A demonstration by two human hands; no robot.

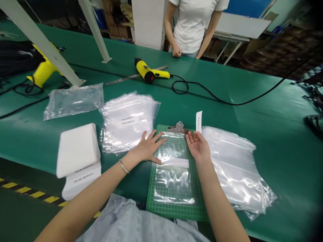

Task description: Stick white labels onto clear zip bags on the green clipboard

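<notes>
1. Pinched in the right hand [198,145] grip is a small white label [199,121], held upright between thumb and fingertips just past the top right corner of the green cutting mat [176,210].
2. Left hand [148,148] grips nothing: its fingers are spread wide and flat, palm down, pressing the upper left edge of a clear plastic bag [174,174] against the mat.
3. That bag lies flat along the middle of the mat, its top tucked under the metal clip [178,127] at the mat's far end; it looks empty, with a white strip across its middle.
4. Just right of the mat, a loose heap of clear bags [237,168] spreads over the green counter [277,134]; I see nothing inside them.
5. Left of the mat sits a neater stack of clear bags with printed labels [128,122], and farther left a single crumpled bag [74,100].
6. Near the front left edge stand two white blocks [78,158], one on the other.
7. Across the counter lie a yellow heat gun [148,71] with a black cord, a metal ruler, and a second yellow tool at far left.
8. Another person in a white shirt [193,23] stands at the far side, hands at the counter's edge.
</notes>
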